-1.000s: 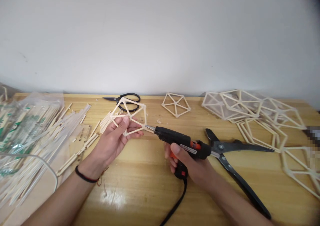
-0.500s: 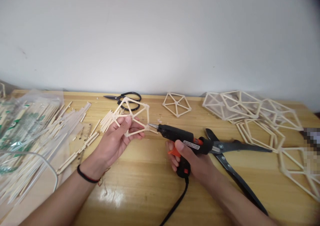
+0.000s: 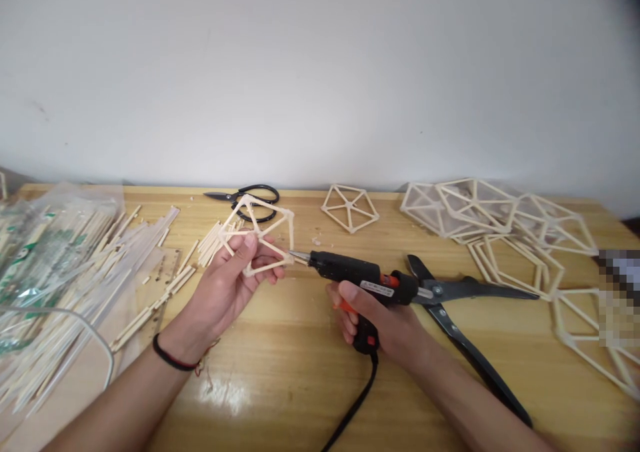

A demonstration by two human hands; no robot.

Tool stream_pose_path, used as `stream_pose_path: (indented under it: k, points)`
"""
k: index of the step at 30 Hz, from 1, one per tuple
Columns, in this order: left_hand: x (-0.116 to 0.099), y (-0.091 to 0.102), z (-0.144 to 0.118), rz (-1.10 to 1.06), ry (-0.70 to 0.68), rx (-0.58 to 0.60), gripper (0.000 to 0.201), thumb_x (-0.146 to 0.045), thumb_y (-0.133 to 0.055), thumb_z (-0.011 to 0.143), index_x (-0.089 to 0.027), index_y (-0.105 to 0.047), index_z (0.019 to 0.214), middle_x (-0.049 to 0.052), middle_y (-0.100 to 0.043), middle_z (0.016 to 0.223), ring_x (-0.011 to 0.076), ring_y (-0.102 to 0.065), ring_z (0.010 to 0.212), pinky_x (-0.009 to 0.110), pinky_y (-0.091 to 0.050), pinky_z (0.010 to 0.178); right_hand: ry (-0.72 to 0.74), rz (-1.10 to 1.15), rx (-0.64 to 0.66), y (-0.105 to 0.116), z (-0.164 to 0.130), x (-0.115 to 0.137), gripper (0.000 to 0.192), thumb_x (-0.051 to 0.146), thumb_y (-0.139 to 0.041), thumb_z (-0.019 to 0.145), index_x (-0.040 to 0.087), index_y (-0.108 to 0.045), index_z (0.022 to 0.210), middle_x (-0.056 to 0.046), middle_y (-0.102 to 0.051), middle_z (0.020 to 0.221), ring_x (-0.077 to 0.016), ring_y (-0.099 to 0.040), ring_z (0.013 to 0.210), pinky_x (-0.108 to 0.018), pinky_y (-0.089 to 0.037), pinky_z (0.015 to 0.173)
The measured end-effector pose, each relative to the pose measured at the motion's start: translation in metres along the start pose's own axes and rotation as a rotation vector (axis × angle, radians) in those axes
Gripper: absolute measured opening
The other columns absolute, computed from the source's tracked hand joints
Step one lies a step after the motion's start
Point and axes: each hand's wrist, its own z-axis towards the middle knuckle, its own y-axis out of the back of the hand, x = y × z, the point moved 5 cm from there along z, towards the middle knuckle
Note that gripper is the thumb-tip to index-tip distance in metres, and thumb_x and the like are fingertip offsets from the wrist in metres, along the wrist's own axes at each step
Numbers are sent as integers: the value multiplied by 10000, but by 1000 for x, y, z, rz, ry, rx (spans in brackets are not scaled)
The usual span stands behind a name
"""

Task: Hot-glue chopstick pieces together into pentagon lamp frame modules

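Left hand point(image 3: 227, 282) closed on stick frame point(image 3: 257, 235), held up above table point(image 3: 280, 365), near back edge. Right hand point(image 3: 383, 325) wrapped tight round glue gun point(image 3: 360, 275). Gun tip touching frame's right corner. Big shears point(image 3: 465, 319) lie just behind gun. Loose sticks point(image 3: 75, 285) piled at table's left edge.

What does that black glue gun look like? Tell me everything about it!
The glue gun is black, seemingly plastic, with an orange trigger and a thin metal nozzle. A black cord hangs from its handle toward the table's near edge. The right hand grips the handle, a finger on the trigger. It lies almost level, pointing left, its tip at a corner of the stick frame in the left hand.
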Motion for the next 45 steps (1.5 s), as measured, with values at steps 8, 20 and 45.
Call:
stream_pose_path:
  k: [8, 20, 45]
  points:
    - [1, 0, 0, -2, -1, 9, 303, -366, -912, 838, -149, -706, 880, 49, -808, 849, 154, -755, 717, 229, -613, 650, 8, -25, -1, -1, -2, 2, 677, 859, -713, 778, 244, -521, 569, 5, -557, 514, -158, -537, 445, -321, -465, 480]
    - [1, 0, 1, -2, -6, 11, 314, -376, -905, 845, -145, -692, 867, 49, -808, 835, 144, -751, 677, 207, -590, 606, 18, -49, -4, 0, -1, 3, 698, 863, -718, 769, 227, -523, 559, 8, -542, 522, -142, -529, 429, -308, -456, 473]
    - [4, 1, 4, -13, 0, 28, 273, -369, -868, 882, -149, -708, 856, 44, -787, 806, 134, -722, 651, 205, -573, 581, 24, -90, 46, -1, -1, 5, 687, 833, -701, 819, 225, -533, 546, -2, -562, 538, -168, -583, 455, -321, -447, 489]
